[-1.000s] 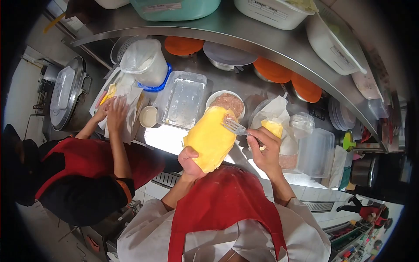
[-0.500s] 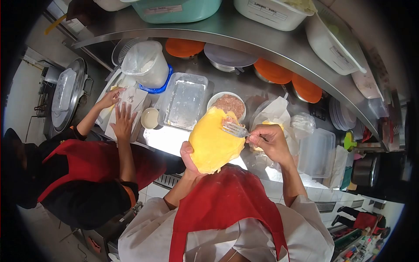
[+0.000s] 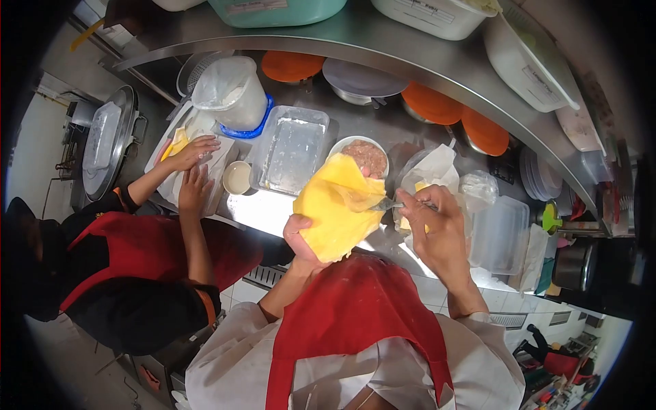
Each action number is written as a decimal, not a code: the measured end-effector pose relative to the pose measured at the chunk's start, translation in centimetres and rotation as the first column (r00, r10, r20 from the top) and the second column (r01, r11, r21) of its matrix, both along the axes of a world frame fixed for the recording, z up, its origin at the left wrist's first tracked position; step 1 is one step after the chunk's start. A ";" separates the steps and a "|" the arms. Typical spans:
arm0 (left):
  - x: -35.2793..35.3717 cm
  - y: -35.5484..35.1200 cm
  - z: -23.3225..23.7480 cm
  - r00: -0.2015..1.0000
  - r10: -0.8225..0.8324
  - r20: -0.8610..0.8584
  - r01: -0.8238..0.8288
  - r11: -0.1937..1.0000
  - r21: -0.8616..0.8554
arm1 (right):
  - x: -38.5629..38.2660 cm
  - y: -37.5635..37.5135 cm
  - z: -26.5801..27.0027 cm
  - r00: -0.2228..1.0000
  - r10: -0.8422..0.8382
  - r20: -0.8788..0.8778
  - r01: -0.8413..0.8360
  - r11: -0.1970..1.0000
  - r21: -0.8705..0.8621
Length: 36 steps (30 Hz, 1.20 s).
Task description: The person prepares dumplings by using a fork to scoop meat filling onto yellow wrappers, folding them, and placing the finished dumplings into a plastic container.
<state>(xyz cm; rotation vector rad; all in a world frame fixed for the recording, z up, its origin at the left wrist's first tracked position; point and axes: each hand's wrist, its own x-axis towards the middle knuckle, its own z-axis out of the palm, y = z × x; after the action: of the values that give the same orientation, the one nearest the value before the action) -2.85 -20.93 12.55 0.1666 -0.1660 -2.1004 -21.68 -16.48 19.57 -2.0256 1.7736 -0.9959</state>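
Observation:
My left hand (image 3: pixel 305 240) is closed around the lower left side of a floppy stack of yellow dough sheets (image 3: pixel 331 212), held above the counter's front edge. In my right hand (image 3: pixel 437 222) is a metal fork (image 3: pixel 388 204), its tines against the right part of the top sheet, where the dough looks creased or folded over. A bit of pink minced meat shows at the upper edge of the dough. Just behind it stands a white bowl (image 3: pixel 333 145) of minced meat (image 3: pixel 364 156). Paper and yellow sheets (image 3: pixel 422 186) lie beside my right hand.
A co-worker's hands (image 3: pixel 195 171) rest on white paper at the left. Along the counter are a flour tub (image 3: pixel 236 102), a floury plastic tray (image 3: pixel 263 160), a small cup (image 3: pixel 237 178) and a clear container (image 3: pixel 502 232). A metal shelf (image 3: pixel 410 51) overhangs the back.
The fork has moved slightly down and right, with its tines now less visible. The top sheet's right part now appears creased over. The co-worker's hands have shifted on the paper.

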 end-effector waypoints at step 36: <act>2.2 0.0 -1.3 0.955 0.010 0.298 -0.061 0.985 0.162 | 4.0 -4.9 -5.7 0.940 0.043 0.337 -0.114 0.975 0.192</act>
<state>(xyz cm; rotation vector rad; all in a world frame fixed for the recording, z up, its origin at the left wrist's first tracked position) -0.65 -20.91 11.26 0.5847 -0.1610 -2.0432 -17.64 -21.39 13.87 -1.6739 1.5358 -1.0093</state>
